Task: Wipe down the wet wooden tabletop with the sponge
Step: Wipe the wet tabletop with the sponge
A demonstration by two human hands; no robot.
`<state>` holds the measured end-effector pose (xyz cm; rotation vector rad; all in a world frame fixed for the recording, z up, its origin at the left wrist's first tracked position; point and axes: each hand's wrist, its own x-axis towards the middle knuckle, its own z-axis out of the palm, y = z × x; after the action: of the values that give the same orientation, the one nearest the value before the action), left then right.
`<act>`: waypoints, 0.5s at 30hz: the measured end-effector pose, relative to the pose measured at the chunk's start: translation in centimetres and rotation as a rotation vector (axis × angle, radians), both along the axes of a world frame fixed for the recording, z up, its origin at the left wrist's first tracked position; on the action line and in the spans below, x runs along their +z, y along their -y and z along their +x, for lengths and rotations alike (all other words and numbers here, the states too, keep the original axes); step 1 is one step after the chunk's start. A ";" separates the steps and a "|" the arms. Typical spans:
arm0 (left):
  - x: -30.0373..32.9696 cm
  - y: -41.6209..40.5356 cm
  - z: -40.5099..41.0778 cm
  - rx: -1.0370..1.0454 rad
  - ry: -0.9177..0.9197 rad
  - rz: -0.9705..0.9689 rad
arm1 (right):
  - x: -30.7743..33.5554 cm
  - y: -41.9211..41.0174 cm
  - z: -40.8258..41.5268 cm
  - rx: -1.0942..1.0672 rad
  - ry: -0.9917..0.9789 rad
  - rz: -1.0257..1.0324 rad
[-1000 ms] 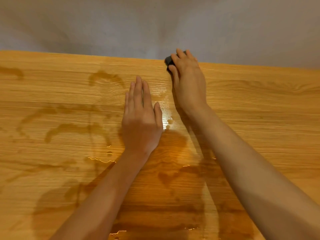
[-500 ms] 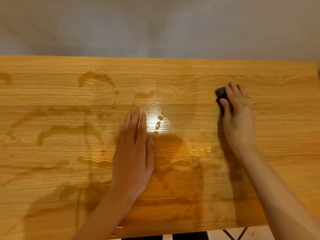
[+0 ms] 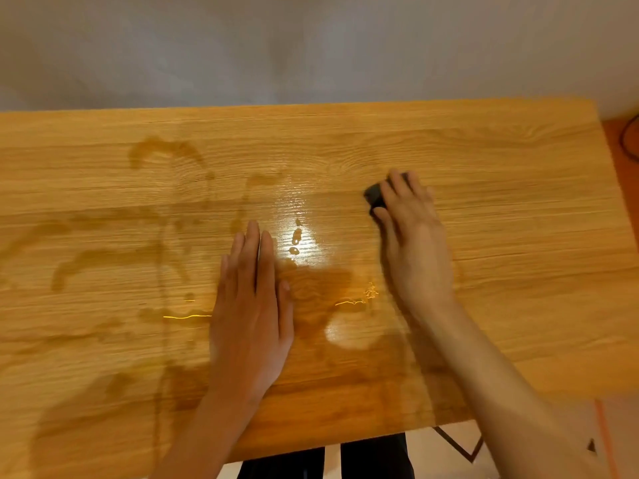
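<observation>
Tabletop: we are mid-wipe on the wet wooden tabletop [image 3: 501,236]; its right part looks dry and matte to us, while dark wet streaks [image 3: 114,257] cover the left and centre, so we judge the job well short of done
Left hand: our left hand [image 3: 250,314] lies flat on the wood, fingers straight and together, holding nothing, bracing us near the middle
Right hand: our right hand [image 3: 413,236] presses down on the sponge, fingers curled over its top and thumb against its near side, grasping it
Sponge: the dark sponge [image 3: 375,197] sits on the tabletop right of centre, under the fingertips, just beyond the glossy patch
Droplets: small beads [image 3: 296,236] shine between the two hands
Next move: we judge it calls for dragging the sponge left through the beads and streaks, with the left hand lifted out of the way
Hard to see: most of the sponge is hidden by the fingers, the table's left end is cut off, and glare masks how wet the centre is
</observation>
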<state>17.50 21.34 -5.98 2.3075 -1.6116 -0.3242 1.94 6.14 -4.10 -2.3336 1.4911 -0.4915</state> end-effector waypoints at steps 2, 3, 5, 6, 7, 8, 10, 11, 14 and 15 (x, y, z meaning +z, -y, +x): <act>0.0 0.1 0.1 -0.002 -0.010 -0.002 | 0.7 1.3 -4.8 -0.194 -0.028 -0.015; 0.0 0.1 0.1 -0.002 -0.010 -0.004 | 0.9 1.7 -5.9 -0.273 -0.040 -0.018; 0.0 0.0 0.1 -0.003 -0.007 -0.010 | 0.4 1.0 -5.0 -0.365 -0.037 -0.018; 0.0 -0.1 0.1 -0.004 -0.003 -0.013 | 0.1 0.1 -3.3 -0.359 -0.021 -0.037; 0.0 0.0 0.1 -0.002 0.001 -0.015 | -0.1 -1.1 -1.1 -0.318 -0.011 -0.063; 0.0 0.0 0.1 0.004 0.004 -0.016 | -0.5 -2.6 1.4 -0.247 -0.012 -0.092; -0.1 0.1 0.2 0.008 0.016 -0.007 | -1.4 -5.3 5.9 -0.078 -0.006 -0.147; -0.1 0.1 0.2 0.004 0.023 0.001 | -1.5 -6.0 7.2 0.001 -0.005 -0.160; -0.2 0.0 0.1 0.006 0.031 0.016 | -1.2 -5.0 5.0 0.147 -0.001 -0.159; -0.2 0.0 0.0 0.008 0.029 0.015 | -0.8 -4.1 2.9 0.115 0.015 -0.119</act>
<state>17.52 21.35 -6.15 2.3391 -1.6184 -0.3036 4.80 10.27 -4.95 -2.4847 1.3453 -0.5807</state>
